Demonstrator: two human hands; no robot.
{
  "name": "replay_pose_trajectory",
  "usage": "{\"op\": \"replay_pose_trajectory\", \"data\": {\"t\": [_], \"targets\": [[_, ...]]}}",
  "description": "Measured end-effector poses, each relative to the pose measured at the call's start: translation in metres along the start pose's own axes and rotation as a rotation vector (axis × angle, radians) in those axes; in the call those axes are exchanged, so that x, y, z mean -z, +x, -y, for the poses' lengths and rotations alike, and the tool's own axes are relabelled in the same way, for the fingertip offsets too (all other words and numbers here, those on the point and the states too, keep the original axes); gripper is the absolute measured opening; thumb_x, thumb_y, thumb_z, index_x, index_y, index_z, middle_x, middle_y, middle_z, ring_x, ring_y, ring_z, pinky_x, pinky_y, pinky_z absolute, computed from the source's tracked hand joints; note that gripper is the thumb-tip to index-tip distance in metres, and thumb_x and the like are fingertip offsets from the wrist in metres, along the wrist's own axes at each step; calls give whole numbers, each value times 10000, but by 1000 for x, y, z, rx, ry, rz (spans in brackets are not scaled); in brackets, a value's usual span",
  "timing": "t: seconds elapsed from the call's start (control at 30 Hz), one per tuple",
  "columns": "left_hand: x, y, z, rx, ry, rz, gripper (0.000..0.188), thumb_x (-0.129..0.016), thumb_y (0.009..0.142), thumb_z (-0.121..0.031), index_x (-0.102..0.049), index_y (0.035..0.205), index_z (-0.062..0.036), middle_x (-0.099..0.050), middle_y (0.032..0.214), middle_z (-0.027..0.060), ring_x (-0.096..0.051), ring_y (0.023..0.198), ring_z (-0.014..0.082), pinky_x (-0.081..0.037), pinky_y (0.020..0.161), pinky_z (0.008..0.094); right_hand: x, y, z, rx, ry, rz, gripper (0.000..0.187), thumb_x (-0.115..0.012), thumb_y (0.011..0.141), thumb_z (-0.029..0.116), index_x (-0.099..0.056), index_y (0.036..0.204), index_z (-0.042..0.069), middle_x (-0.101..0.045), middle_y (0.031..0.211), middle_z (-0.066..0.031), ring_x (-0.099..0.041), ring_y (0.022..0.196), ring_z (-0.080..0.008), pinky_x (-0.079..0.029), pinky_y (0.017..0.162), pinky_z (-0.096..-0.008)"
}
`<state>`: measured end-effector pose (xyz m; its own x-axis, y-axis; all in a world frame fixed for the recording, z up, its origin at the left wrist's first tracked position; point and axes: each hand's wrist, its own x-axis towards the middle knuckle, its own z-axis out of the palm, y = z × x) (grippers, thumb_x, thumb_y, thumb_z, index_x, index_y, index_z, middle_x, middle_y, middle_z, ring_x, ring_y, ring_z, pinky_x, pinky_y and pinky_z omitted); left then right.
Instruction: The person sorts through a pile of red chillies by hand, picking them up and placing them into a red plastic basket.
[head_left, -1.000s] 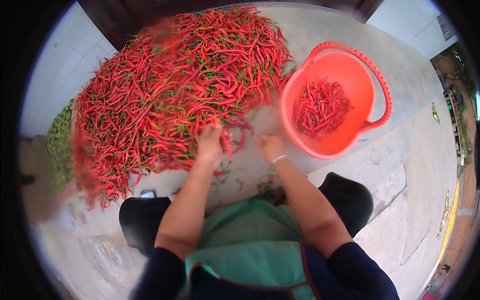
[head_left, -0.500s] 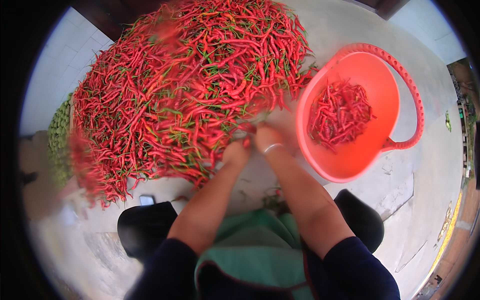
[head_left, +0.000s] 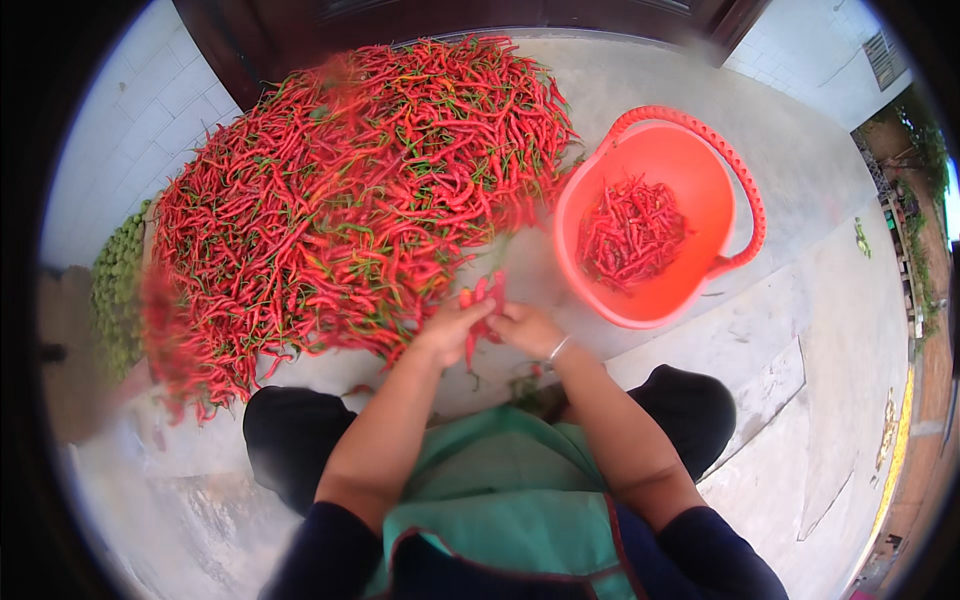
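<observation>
Several red chili peppers [head_left: 484,292] are gathered between my two hands, just off the near edge of a big heap of red chili peppers [head_left: 330,200]. My left hand [head_left: 450,332] is closed around them, with some tips poking out past the fingers. Pinched against the same bunch are the fingers of my right hand [head_left: 530,330], which has a bracelet at the wrist. Slight blur hides the exact fingertip contact. To the right stands a red plastic basket [head_left: 710,200] with a loop handle, holding a smaller pile of red chili peppers [head_left: 630,235].
Green scraps [head_left: 535,385] lie on the concrete floor [head_left: 770,350] between my knees. At the far left is a mound of green produce [head_left: 120,290]. A dark wooden door [head_left: 480,15] closes off the back, beside a white tiled wall [head_left: 150,90].
My hands have drawn back from the heap's edge and come together, with chili peppers now visible between them. The view has tilted up, showing more of the door.
</observation>
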<state>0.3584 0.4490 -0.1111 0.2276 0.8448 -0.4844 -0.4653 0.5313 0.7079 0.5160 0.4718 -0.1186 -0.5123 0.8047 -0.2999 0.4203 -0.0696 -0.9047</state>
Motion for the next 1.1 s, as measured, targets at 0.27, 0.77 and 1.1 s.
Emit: {"op": "replay_pose_trajectory", "data": {"t": [0.27, 0.77, 1.1], "targets": [[-4, -48, -11, -222, 159, 51, 191, -544, 874, -118, -519, 1050, -46, -604, 994, 83, -557, 937, 174, -455, 818, 319, -25, -26, 26, 85, -433, -24, 301, -460, 846, 283, -566, 827, 1, -601, 868, -207, -570, 814, -354, -442, 736, -423], [-7, -73, -2, -215, 344, 193, 201, -547, 870, -110, -567, 1049, -22, -622, 973, 76, -586, 906, 149, -475, 809, 298, 1, -41, 48, 40, 445, 48, 249, -517, 885, 194, -593, 1012, -7, -602, 992, -82, -559, 905, -104, -452, 792, -268], [-5, -76, -8, -11, 394, 389, 250, -580, 856, -147, -552, 1074, -27, -623, 927, 63, -583, 834, 129, -479, 734, 278, 8, -46, 46, 24, 793, 228, 295, -486, 908, 191, -557, 1101, -21, -603, 1023, -86, -573, 919, -149, -453, 815, -292]]}}
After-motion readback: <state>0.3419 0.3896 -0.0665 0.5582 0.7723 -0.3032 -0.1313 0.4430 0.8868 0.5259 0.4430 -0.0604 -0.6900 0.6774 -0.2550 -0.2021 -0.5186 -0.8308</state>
